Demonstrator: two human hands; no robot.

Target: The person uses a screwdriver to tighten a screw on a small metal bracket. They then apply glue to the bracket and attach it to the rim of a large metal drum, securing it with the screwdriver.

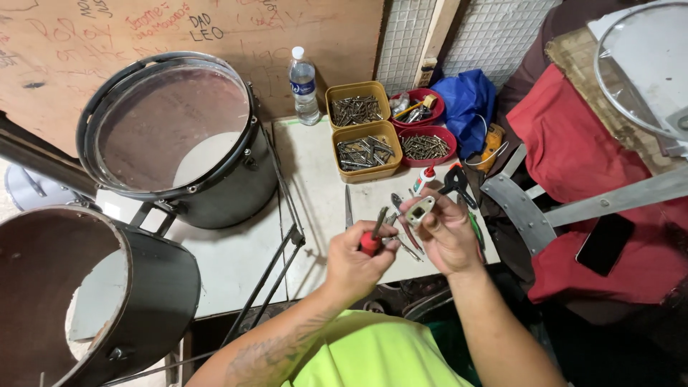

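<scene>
From the head camera, the left hand (pixel 352 264) grips a red-handled screwdriver (pixel 373 236), fingers wrapped tight around it. The right hand (pixel 446 233) pinches a small metal drum lug (pixel 419 210) between fingertips, above the white table (pixel 315 186) near the black drum (pixel 188 136).

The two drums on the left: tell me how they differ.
The upper drum carries a clear head in a hoop; the lower drum is open, showing a brown inside. The upper sits farther from the hands, the lower is cut by the frame edge. Both have dark shells.
</scene>
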